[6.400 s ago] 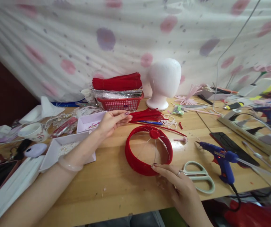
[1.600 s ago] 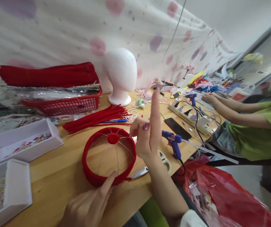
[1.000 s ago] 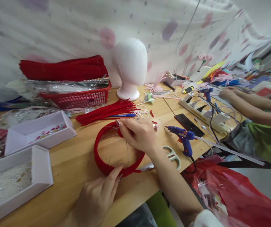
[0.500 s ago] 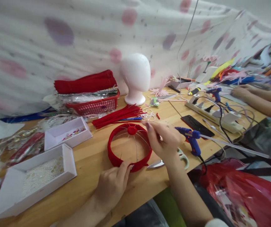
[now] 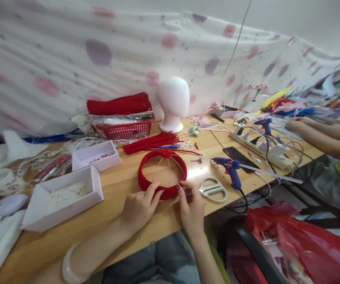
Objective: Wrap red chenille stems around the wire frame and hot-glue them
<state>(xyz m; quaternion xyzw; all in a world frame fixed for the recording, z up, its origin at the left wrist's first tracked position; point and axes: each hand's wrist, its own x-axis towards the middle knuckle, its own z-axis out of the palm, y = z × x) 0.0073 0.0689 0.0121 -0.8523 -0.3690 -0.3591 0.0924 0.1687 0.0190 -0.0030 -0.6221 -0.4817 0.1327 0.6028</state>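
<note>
A red fuzzy ring (image 5: pixel 142 173) with thin wire spokes and a small red disc (image 5: pixel 166 153) at its far side rests on the wooden table. My left hand (image 5: pixel 141 203) pinches the ring's near edge between thumb and fingers. Just to the right, my right hand (image 5: pixel 191 201) has its fingertips closed at the near right part of the same band; fingers hide exactly what is between them. One red fuzzy stem (image 5: pixel 187 151) reaches rightward from the disc. White-handled scissors (image 5: pixel 214 190) lie right of my right hand, their blades partly hidden by it.
Beyond the ring are red stems (image 5: pixel 149 142), a red basket (image 5: pixel 125 130) and a foam head (image 5: pixel 174 102). Left stand white boxes of beads (image 5: pixel 98 197). Right are a blue glue gun (image 5: pixel 231 171), a phone (image 5: pixel 239 157), a power strip (image 5: pixel 261 146) and another person's arms (image 5: pixel 318 134).
My right hand has come down from above the ring's right side to its near edge, uncovering the scissors and the red stem. My left hand keeps its hold at the front.
</note>
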